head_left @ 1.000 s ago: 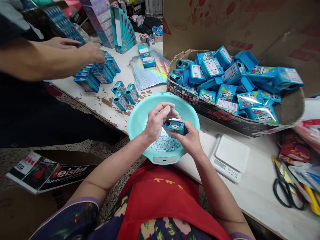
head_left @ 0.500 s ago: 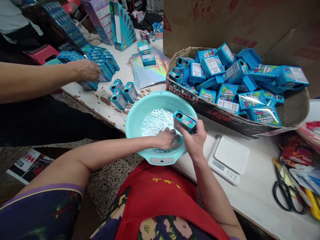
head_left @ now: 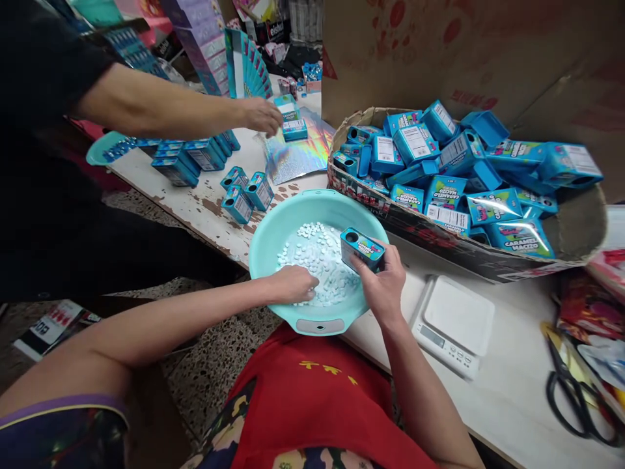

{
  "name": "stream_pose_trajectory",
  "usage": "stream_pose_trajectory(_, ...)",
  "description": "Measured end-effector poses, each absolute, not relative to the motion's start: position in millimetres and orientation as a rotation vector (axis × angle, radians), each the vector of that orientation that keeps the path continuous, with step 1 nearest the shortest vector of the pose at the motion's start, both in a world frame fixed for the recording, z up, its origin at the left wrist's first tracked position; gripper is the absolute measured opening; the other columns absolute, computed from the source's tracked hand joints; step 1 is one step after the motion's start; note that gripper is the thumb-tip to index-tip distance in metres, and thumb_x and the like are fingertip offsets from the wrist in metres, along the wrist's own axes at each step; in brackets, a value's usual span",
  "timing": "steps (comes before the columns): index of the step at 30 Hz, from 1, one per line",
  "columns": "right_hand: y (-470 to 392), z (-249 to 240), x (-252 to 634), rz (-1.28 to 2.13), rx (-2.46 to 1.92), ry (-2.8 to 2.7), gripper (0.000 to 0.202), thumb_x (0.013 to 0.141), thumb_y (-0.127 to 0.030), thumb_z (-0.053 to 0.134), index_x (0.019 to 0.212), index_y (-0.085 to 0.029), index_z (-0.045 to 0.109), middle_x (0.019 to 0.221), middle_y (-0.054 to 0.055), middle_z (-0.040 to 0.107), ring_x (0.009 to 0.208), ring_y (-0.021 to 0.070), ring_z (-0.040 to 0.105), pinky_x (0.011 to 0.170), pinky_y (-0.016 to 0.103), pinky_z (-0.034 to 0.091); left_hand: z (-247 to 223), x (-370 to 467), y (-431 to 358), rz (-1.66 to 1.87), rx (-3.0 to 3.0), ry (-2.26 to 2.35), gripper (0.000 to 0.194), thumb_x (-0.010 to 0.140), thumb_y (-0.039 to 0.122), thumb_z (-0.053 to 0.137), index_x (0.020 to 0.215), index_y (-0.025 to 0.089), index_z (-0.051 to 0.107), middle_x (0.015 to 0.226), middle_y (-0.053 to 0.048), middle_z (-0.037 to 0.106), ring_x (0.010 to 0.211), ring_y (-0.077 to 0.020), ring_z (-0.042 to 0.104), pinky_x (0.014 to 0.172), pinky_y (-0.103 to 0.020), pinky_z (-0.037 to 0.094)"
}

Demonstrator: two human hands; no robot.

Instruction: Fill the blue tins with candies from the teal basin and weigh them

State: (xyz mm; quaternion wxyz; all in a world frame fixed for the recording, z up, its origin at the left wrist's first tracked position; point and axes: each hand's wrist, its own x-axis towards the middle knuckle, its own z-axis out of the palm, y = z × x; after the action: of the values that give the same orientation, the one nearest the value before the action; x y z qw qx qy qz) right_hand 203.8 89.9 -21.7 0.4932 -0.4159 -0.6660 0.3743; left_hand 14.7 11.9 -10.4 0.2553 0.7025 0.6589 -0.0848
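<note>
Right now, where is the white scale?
In the head view, the white scale sits on the table, right of the teal basin and just nearer the wearer than the big carton.

The left hand (head_left: 295,284) hides its own palm, while the view's edges crop a co-worker's black shirt (head_left: 41,65) at ten o'clock and purple-trimmed sleeve (head_left: 63,433) at eight.

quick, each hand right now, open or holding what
Left hand: partly curled inside the bowl; whether it holds anything cannot be told.
Right hand: holding a blue box.
</note>
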Motion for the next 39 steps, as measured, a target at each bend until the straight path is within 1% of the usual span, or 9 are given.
stream_pose_trajectory(4,88.3,-17.9,205.6,0.996,-0.955,-1.679,0.032,0.075,-0.033,0.073,0.105,-0.025,0.063,0.1,0.003,0.064,0.093,0.0218,0.061,0.085,0.036,0.048,0.2,6.4,20.4,0.613,1.354,1.889,0.025,0.075,0.039,0.06,0.06,0.019,0.057,0.052,0.001,0.051,0.045,-0.012,0.045,0.046,-0.023,0.031)
stream_pose_trajectory(6,85.5,-17.3,204.6,1.02,-0.928,-1.743,0.031,0.075,-0.031,0.073,0.105,-0.025,0.063,0.1,0.003,0.064,0.094,0.022,0.061,0.085,0.037,0.048,12.2,6.5,24.7,1.046,0.903,1.729,0.029,0.074,0.045,0.062,0.063,0.019,0.054,0.051,0.003,0.048,0.037,-0.0074,0.036,0.038,-0.02,0.022)
stream_pose_trajectory(8,81.3,-18.1,200.8,1.034,-0.898,-1.83,0.031,0.076,-0.029,0.072,0.105,-0.025,0.063,0.1,0.004,0.064,0.095,0.0226,0.061,0.086,0.037,0.048,25.3,11.5,29.7,1.375,0.574,1.471,0.029,0.07,0.044,0.065,0.066,0.019,0.051,0.051,0.005,0.047,0.035,-0.0056,0.034,0.034,-0.018,0.018)
stream_pose_trajectory(12,71.1,-19.4,188.7,1.041,-0.846,-2.015,0.029,0.076,-0.028,0.071,0.104,-0.024,0.063,0.1,0.005,0.064,0.096,0.0248,0.061,0.084,0.039,0.048,40.4,30.3,42.0,1.74,0.351,1.183,0.029,0.065,0.038,0.068,0.065,0.018,0.047,0.058,0.003,0.054,0.045,-0.0071,0.05,0.04,-0.017,0.037)
stream_pose_trajectory(16,65.1,-16.0,182.8,1.074,-0.83,-2.05,0.032,0.076,-0.032,0.072,0.105,-0.024,0.063,0.101,0.006,0.065,0.097,0.0253,0.062,0.083,0.039,0.048,37.6,43.8,48.7,1.848,0.373,1.248,0.031,0.066,0.039,0.07,0.068,0.018,0.047,0.061,0.003,0.056,0.052,-0.0098,0.057,0.048,-0.021,0.046)
stream_pose_trajectory(21,66.1,-11.4,185.5,1.102,-0.81,-1.992,0.028,0.077,-0.031,0.072,0.104,-0.025,0.064,0.101,0.005,0.065,0.098,0.0239,0.061,0.085,0.038,0.048,35.7,46.5,48.1,1.88,0.574,1.32,0.029,0.073,0.04,0.069,0.071,0.019,0.048,0.057,0.005,0.054,0.05,-0.01,0.057,0.048,-0.02,0.046)
stream_pose_trajectory(25,67.6,-11.5,185.0,1.123,-0.793,-1.986,0.03,0.076,-0.03,0.073,0.104,-0.025,0.064,0.101,0.005,0.065,0.097,0.0235,0.061,0.086,0.037,0.048,38.3,48.0,50.0,1.887,0.623,1.365,0.034,0.072,0.043,0.072,0.071,0.019,0.048,0.063,0.004,0.056,0.048,-0.0091,0.057,0.046,-0.02,0.044)
stream_pose_trajectory(32,67.8,-16.5,183.5,1.129,-0.827,-1.961,0.03,0.075,-0.03,0.074,0.103,-0.025,0.065,0.098,0.004,0.065,0.095,0.0233,0.061,0.085,0.037,0.048,36.1,50.1,50.0,1.888,0.672,1.34,0.034,0.075,0.041,0.071,0.064,0.019,0.048,0.058,0.004,0.054,0.043,-0.0067,0.05,0.044,-0.021,0.041)
stream_pose_trajectory(39,67.0,-15.3,184.6,1.114,-0.819,-1.93,0.031,0.074,-0.028,0.075,0.104,-0.025,0.064,0.1,0.004,0.066,0.096,0.0228,0.062,0.086,0.037,0.048,37.8,52.4,47.5,1.873,0.667,1.388,0.036,0.076,0.042,0.07,0.06,0.018,0.049,0.057,0.004,0.051,0.048,-0.0082,0.054,0.048,-0.021,0.043)
